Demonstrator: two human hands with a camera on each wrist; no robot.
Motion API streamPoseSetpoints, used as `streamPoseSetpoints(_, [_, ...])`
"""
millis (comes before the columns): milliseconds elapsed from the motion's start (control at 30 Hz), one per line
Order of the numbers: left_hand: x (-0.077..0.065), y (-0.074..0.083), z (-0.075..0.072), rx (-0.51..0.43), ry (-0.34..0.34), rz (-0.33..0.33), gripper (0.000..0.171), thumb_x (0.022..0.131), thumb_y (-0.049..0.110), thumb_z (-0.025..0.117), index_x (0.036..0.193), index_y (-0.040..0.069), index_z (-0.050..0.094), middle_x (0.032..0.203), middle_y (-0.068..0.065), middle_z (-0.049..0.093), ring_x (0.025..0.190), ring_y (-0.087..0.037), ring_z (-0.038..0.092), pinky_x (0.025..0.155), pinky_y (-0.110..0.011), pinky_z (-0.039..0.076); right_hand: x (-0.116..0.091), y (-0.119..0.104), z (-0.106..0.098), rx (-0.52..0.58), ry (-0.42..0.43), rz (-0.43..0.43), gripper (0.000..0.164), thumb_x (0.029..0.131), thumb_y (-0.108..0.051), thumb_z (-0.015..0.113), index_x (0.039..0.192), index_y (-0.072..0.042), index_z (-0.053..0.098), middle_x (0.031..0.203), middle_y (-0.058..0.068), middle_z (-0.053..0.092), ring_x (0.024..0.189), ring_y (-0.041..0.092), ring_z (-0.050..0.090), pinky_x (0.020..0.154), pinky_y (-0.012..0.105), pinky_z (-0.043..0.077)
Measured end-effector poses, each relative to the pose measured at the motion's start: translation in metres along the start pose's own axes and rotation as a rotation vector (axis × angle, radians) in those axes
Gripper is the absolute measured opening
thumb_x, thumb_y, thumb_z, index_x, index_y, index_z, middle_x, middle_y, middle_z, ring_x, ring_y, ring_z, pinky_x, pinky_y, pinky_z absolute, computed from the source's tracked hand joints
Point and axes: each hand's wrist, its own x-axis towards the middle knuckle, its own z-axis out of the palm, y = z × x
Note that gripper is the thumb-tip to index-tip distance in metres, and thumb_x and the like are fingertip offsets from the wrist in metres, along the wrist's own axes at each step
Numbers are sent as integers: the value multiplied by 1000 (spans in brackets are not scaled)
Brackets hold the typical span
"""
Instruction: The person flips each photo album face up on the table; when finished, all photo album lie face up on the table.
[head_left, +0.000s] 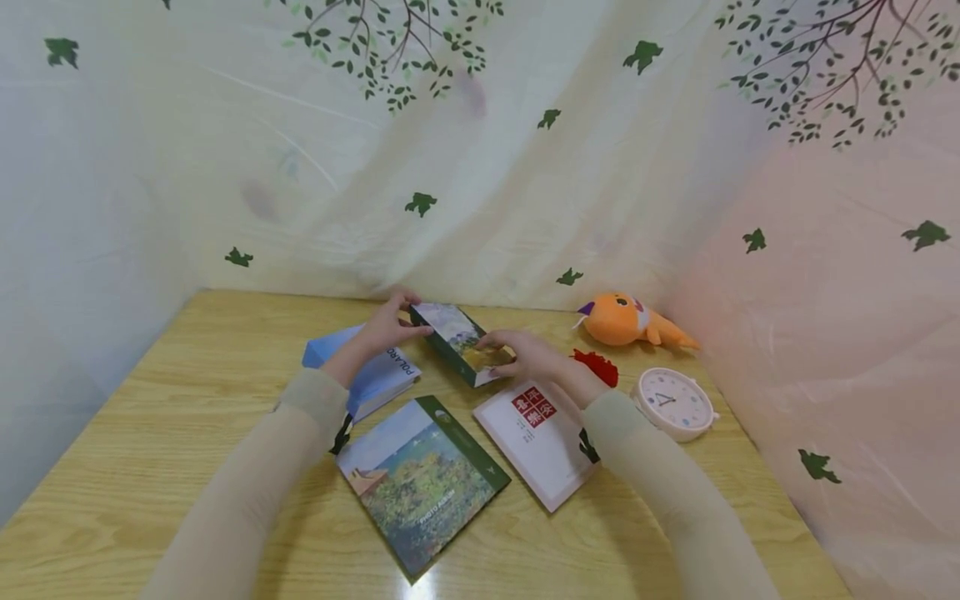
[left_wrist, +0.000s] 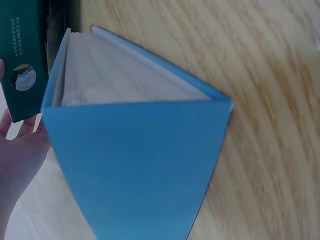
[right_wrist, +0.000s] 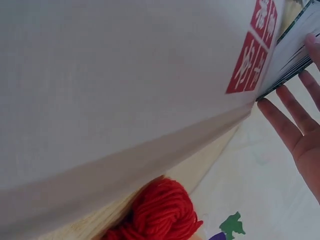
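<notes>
Both hands hold a green-edged photo album (head_left: 457, 337) with a painted landscape cover, towards the back of the table. My left hand (head_left: 390, 323) grips its far left end, and the green spine (left_wrist: 22, 60) shows in the left wrist view. At the near right end, my right hand (head_left: 528, 354) pinches the album between thumb and fingers; white page edges (right_wrist: 295, 50) show in the right wrist view. Below my left wrist is a blue "POLARO…" album (head_left: 375, 375). A white book with red characters (head_left: 536, 442) lies under my right forearm.
A larger photo album (head_left: 427, 483) with a green strip lies nearest me. To the right are a red yarn bundle (head_left: 597, 367), an orange plush toy (head_left: 622, 321) and a round pink clock (head_left: 675, 404). A printed curtain (head_left: 480, 167) hangs behind the wooden table (head_left: 150, 417).
</notes>
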Motion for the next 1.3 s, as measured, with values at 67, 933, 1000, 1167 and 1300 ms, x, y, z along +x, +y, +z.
streamPoseSetpoints(67, [0, -1, 2, 27, -7, 15, 55, 85, 21, 71, 129, 1, 44, 128, -22, 48, 107, -38, 59, 86, -43, 52, -1, 0, -1, -37, -5, 16, 47, 85, -24, 71, 128, -15, 56, 130, 4, 56, 119, 23, 52, 100, 43, 44])
streamPoseSetpoints(933, [6, -10, 15, 197, -88, 57, 52, 83, 15, 72, 125, -7, 51, 127, -25, 52, 110, -38, 57, 94, -43, 47, 7, 26, 3, -190, -47, 113, 41, 82, -36, 73, 119, -26, 57, 136, 1, 47, 119, 21, 49, 99, 41, 44])
streamPoseSetpoints(1000, [5, -9, 14, 217, -110, 60, 54, 84, 15, 72, 127, -8, 50, 129, -26, 51, 111, -39, 56, 96, -44, 46, 8, 25, 3, -198, -51, 115, 41, 82, -38, 73, 119, -27, 58, 137, 0, 47, 120, 22, 49, 99, 42, 44])
streamPoseSetpoints(1167, [3, -8, 10, 282, -157, 71, 57, 84, 16, 71, 130, -9, 48, 131, -27, 49, 117, -41, 52, 102, -46, 41, 9, 23, 5, -192, -70, 110, 43, 81, -40, 73, 119, -27, 57, 137, 1, 47, 122, 22, 47, 100, 42, 43])
streamPoseSetpoints(1300, [0, -7, 8, 350, -180, 96, 58, 84, 17, 71, 131, -9, 47, 133, -26, 49, 124, -41, 45, 108, -48, 33, 8, 20, 6, -155, -71, 91, 44, 81, -34, 75, 120, -22, 58, 135, 5, 48, 123, 24, 46, 102, 43, 42])
